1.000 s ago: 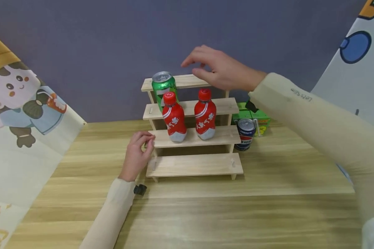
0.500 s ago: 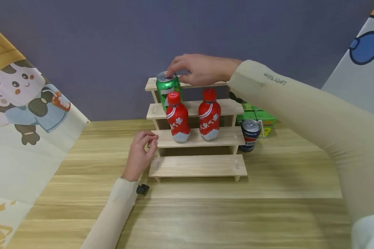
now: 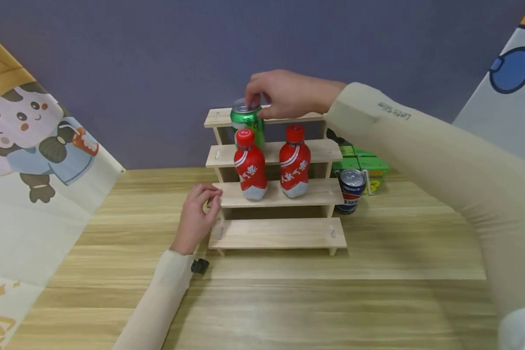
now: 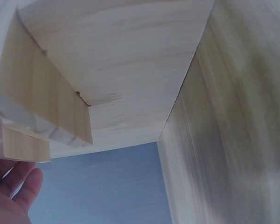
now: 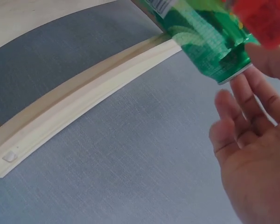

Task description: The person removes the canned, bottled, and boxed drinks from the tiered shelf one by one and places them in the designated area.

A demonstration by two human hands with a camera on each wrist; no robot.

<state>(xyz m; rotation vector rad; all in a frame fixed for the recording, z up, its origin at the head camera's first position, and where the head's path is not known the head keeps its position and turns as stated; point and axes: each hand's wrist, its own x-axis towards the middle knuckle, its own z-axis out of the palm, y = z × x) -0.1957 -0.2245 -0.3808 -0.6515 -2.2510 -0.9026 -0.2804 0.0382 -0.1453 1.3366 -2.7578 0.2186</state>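
Note:
My right hand [image 3: 284, 95] reaches over the top of a wooden stepped shelf [image 3: 275, 233] and pinches a green drink can [image 3: 247, 119] by its upper end. In the right wrist view the thumb and fingers lie at the rim of the can [image 5: 210, 42]. The can is partly hidden behind a red-capped bottle [image 3: 250, 167] on a lower step. A second red bottle [image 3: 294, 165] stands to its right on that step. My left hand [image 3: 197, 214] holds the left end of the same step, its fingertips at the board's edge [image 4: 25, 144].
A dark blue can [image 3: 351, 189] stands on the wood-grain table [image 3: 332, 311] at the shelf's right. Behind it are green boxes [image 3: 369, 163]. A dark blue-grey wall [image 3: 157, 87] rises close behind the shelf.
My right hand has come leftward and down onto the green can, taken hold of its top, and shifted it slightly right. The left hand keeps its place on the shelf.

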